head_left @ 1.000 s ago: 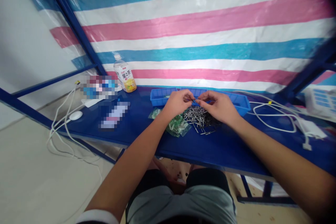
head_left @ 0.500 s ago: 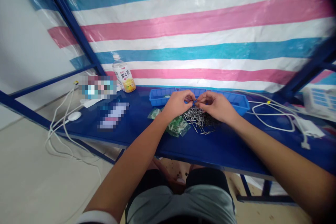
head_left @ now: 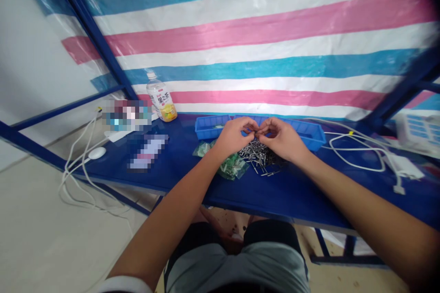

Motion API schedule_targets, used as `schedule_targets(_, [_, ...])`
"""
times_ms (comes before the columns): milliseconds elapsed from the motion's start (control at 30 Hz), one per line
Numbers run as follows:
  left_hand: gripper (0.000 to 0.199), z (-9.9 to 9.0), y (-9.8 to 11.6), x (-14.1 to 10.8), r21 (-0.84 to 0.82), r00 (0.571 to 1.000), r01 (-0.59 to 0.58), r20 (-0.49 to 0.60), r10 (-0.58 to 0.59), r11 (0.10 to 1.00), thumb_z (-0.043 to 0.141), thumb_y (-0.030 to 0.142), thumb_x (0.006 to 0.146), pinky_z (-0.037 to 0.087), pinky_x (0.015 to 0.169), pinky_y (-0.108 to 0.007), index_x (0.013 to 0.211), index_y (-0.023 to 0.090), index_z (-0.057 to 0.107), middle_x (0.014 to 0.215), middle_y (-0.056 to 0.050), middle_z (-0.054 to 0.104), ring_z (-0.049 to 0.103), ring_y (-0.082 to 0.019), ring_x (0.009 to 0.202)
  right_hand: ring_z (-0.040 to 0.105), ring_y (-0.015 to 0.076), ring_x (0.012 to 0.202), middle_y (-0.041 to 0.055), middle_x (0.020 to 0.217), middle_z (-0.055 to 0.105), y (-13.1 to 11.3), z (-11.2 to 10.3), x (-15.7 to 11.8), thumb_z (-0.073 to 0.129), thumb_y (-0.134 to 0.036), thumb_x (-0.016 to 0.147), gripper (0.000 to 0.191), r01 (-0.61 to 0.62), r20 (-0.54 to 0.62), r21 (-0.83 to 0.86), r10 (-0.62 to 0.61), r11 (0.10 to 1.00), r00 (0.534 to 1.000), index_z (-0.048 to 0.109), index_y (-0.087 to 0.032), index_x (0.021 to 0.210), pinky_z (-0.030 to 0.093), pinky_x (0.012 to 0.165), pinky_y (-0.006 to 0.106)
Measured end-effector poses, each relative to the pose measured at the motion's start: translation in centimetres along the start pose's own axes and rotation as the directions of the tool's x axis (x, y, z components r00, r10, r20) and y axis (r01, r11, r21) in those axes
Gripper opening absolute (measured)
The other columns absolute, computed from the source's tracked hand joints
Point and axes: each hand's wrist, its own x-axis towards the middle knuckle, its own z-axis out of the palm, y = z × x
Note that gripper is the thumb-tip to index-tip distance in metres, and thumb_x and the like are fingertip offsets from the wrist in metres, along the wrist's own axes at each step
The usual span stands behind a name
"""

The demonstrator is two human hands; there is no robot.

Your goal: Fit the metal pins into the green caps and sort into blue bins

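L hand (head_left: 232,137) & R hand (head_left: 284,141) tog. nr metal pins (head_left: 259,155).

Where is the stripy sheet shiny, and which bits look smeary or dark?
In the head view, the striped sheet looks brightest low in its middle, behind the blue trays; in the head view, the white-and-blue box at the far right looks smeared; also in the head view, the heap of metal pieces is darker on its right side, maybe from shadow.
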Motion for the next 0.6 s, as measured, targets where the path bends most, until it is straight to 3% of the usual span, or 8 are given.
schedule_targets(167, [0.017, 0.0, 0.2, 0.1, 0.005, 0.999, 0.019, -0.044, -0.019, 1.000, 0.070, 0.016, 0.091, 0.064, 0.088, -0.037, 0.107, 0.023, 0.071, 0.105, -0.007, 0.080, 0.077, -0.021, 0.097, 0.071, 0.0225, 0.078, 0.0051, 0.093, 0.077, -1.5, -1.0, 0.0, 0.070, -0.029, 0.088, 0.025, 0.110, -0.083, -0.297, -0.141, 0.949, 0.987, 0.061, -0.027, 0.112, 0.057, 0.072, 0.040])
schedule_targets(233, [0.016, -0.1, 0.2, 0.2, 0.026, 0.998, 0.024, -0.064, -0.022, 0.999, 0.069, 0.019, 0.095, 0.064, 0.088, -0.038, 0.110, 0.023, 0.070, 0.106, -0.008, 0.080, 0.076, -0.021, 0.098, 0.071, 0.0235, 0.079, 0.0062, 0.094, 0.077, -1.9, -2.2, 0.3, 0.064, -0.025, 0.090, 0.029, 0.163, -0.065, -0.484, -0.222, 0.860, 0.973, 0.064, -0.026, 0.120, 0.057, 0.075, 0.042])
schedule_targets(333, [0.013, -0.4, 0.2, 0.2, 0.045, 0.995, 0.043, -0.096, -0.039, 0.998, 0.067, 0.022, 0.098, 0.063, 0.085, -0.037, 0.110, 0.022, 0.070, 0.107, -0.008, 0.080, 0.076, -0.021, 0.098, 0.071, 0.0284, 0.089, 0.0108, 0.100, 0.077, -1.7, -4.4, 1.0, 0.059, -0.028, 0.093, 0.019, 0.120, -0.121, -0.693, -0.279, 0.711, 0.953, 0.071, -0.023, 0.107, 0.056, 0.079, 0.045])
schedule_targets(467, [0.013, -0.6, 0.0, 0.2, 0.066, 0.989, 0.076, -0.129, -0.067, 0.995, 0.067, 0.021, 0.098, 0.062, 0.082, -0.036, 0.109, 0.023, 0.071, 0.103, -0.008, 0.080, 0.076, -0.021, 0.095, 0.072, 0.0317, 0.089, 0.0118, 0.098, 0.079, -0.2, -6.9, 1.9, 0.060, -0.029, 0.089, 0.026, -0.043, -0.196, -0.790, -0.185, 0.612, 0.963, 0.075, -0.022, 0.108, 0.053, 0.071, 0.045])
schedule_targets(600, [0.014, -0.6, 0.0, 0.1, 0.110, 0.990, 0.083, -0.119, -0.069, 0.991, 0.066, 0.019, 0.097, 0.062, 0.083, -0.037, 0.109, 0.023, 0.072, 0.103, -0.007, 0.081, 0.076, -0.022, 0.095, 0.072, 0.0309, 0.080, 0.0110, 0.090, 0.081, 1.0, -8.0, 2.4, 0.062, -0.033, 0.086, 0.024, -0.103, -0.146, -0.776, -0.019, 0.622, 0.989, 0.079, -0.022, 0.099, 0.053, 0.071, 0.045])
